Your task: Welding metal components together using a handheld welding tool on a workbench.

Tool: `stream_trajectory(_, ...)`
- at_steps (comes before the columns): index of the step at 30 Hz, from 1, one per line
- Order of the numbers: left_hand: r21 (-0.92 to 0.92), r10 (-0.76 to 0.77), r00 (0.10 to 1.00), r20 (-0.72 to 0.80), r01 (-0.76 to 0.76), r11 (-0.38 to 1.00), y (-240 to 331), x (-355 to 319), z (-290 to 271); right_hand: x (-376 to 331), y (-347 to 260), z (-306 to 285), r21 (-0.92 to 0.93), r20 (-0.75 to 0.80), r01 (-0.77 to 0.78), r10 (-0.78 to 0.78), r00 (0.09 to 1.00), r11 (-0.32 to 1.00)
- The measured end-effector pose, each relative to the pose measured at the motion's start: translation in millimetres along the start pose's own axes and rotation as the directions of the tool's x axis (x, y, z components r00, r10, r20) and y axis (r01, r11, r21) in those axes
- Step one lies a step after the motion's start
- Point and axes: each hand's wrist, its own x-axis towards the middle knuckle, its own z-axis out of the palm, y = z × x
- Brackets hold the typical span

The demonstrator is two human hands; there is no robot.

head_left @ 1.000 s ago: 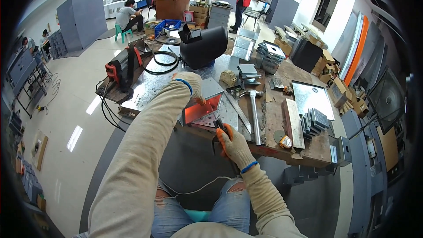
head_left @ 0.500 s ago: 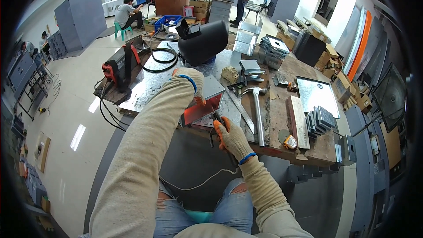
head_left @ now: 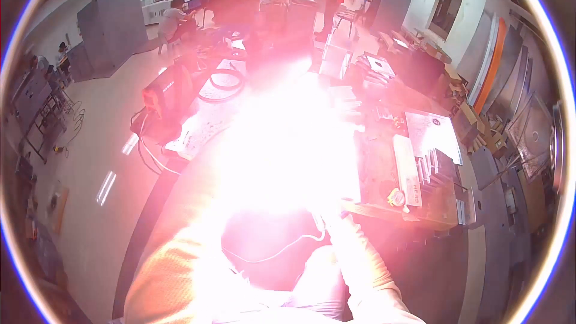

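Observation:
A blinding white-pink welding glare point(head_left: 288, 144) fills the middle of the view, over the workbench's near edge. Both my gloved hands and the metal piece between them are lost in it. My left sleeve point(head_left: 165, 270) runs up into the glare from the lower left. From the lower right my right sleeve point(head_left: 366, 258) reaches its lower edge, by a thin pale cable point(head_left: 282, 256). Half a second ago my right hand gripped a dark electrode holder, and my left hand was at the bent sheet-metal piece; how its fingers stand now is hidden.
Left on the bench point(head_left: 375, 192) are a red-black welding machine point(head_left: 163, 99) and coiled black cable point(head_left: 242, 81). At right are a tape measure point(head_left: 396, 197), a long block point(head_left: 407, 168), stacked metal pieces point(head_left: 437, 167) and a metal sheet point(head_left: 435, 135). People point(head_left: 177, 21) are farther back.
A bright arc has flared up where my hands meet the metal piece, washing out hands, hammer, ruler and helmet. The surroundings look darker and pinkish. My forearms have hardly moved.

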Motion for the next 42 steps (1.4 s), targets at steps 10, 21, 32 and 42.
stream_trajectory(10, 0.310, -0.082, 0.980, -0.181, 0.136, 0.941, 43.4, -54.2, 0.1, 14.5, 46.5, -2.1, -0.213, -0.011, 0.255, -0.263, 0.965, 0.943)
stream_trajectory(21, 0.642, -0.120, 0.992, -0.034, 0.114, 0.758, 59.3, -68.3, -13.2, 7.2, 10.0, -2.6, -0.158, -0.022, 0.079, -0.084, 0.996, 0.984)
stream_trajectory(32, 0.631, -0.108, 0.994, 0.008, 0.079, 0.772, 56.9, -59.5, -12.5, 32.7, 28.1, -0.9, 0.032, -0.022, 0.095, -0.095, 0.995, 0.995)
stream_trajectory(42, 0.300, -0.095, 0.966, 0.240, 0.019, 0.954, 15.1, -4.1, -32.0, 34.3, 47.1, -4.8, 0.254, 0.137, 0.503, -0.546, 0.827, 0.826)
